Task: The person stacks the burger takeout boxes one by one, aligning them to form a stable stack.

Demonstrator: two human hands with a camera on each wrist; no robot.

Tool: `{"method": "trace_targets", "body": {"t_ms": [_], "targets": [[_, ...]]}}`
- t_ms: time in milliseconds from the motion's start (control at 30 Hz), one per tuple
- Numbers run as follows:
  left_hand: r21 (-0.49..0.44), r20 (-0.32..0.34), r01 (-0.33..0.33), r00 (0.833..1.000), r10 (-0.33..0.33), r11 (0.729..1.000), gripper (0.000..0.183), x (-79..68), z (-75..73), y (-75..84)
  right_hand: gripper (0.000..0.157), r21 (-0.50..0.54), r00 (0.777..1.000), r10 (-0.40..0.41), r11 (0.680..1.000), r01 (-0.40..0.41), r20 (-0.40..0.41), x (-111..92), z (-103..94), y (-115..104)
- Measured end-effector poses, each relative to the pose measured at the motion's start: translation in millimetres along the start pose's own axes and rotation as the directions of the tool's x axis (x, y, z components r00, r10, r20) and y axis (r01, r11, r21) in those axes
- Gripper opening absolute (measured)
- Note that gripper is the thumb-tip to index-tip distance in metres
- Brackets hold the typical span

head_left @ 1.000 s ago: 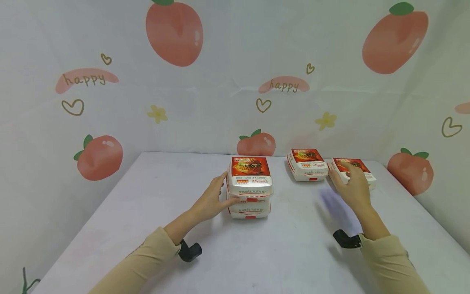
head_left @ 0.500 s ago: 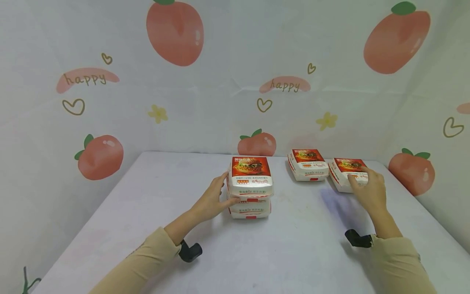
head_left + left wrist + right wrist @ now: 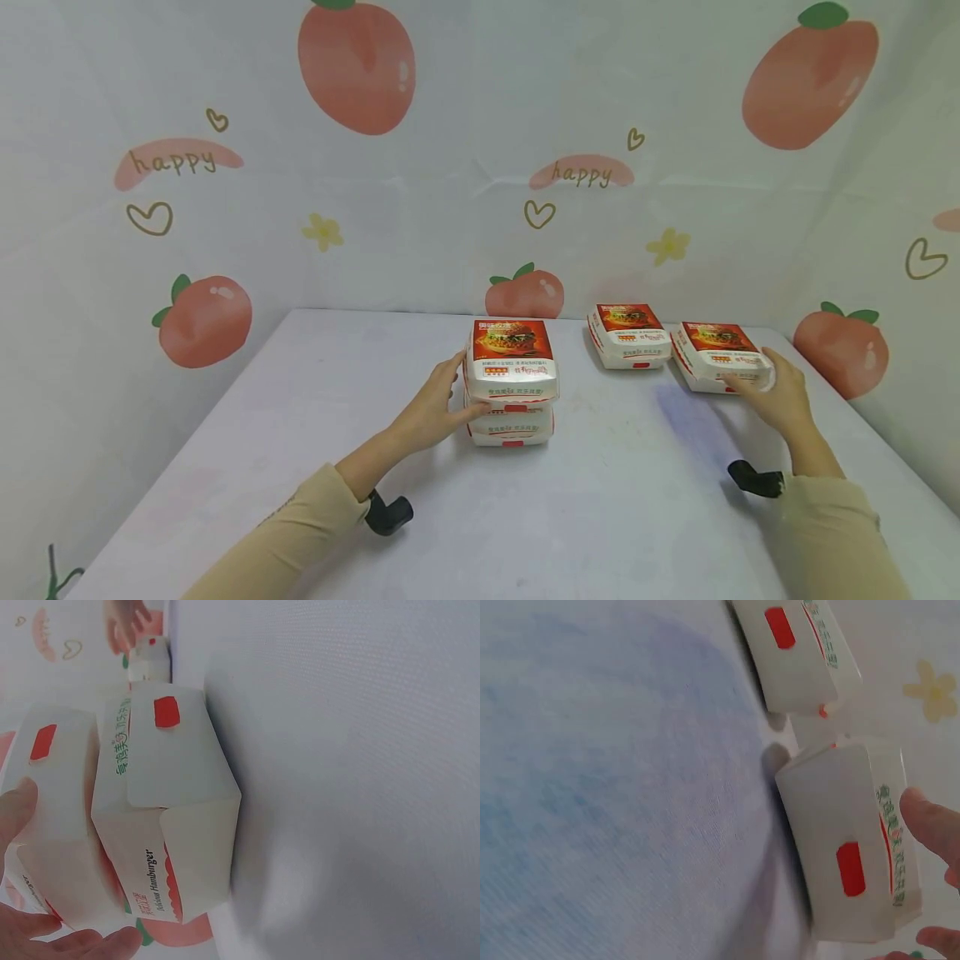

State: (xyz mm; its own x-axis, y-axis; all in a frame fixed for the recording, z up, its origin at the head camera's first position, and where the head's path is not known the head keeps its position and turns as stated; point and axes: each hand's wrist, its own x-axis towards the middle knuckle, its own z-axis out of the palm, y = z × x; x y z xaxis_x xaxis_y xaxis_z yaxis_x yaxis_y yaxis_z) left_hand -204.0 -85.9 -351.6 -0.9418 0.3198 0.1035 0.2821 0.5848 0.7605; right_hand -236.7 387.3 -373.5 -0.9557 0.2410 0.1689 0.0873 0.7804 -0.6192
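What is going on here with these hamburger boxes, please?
A person's left hand holds the upper hamburger box of a two-box stack, at its front left corner; it sits on the lower hamburger box. The right hand grips the rightmost hamburger box, which stands on the white table. Just left of that one, the fourth hamburger box stands untouched.
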Motion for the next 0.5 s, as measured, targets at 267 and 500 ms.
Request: {"method": "trace_targets", "body": {"t_ms": [267,500], "targets": [[0.004,0.0,0.015,1.0,-0.015,1.0,0.09,-0.9,-0.5,1.6,0.089,0.027,0.991,0.061,0.998,-0.065,0.118,12,-3.3,13],[0.001,-0.002,0.013,1.0,-0.013,1.0,0.09,-1.0,-0.2,2.0,0.088,0.042,0.988,0.035,0.998,-0.042,0.154,19,-3.5,16]]}}
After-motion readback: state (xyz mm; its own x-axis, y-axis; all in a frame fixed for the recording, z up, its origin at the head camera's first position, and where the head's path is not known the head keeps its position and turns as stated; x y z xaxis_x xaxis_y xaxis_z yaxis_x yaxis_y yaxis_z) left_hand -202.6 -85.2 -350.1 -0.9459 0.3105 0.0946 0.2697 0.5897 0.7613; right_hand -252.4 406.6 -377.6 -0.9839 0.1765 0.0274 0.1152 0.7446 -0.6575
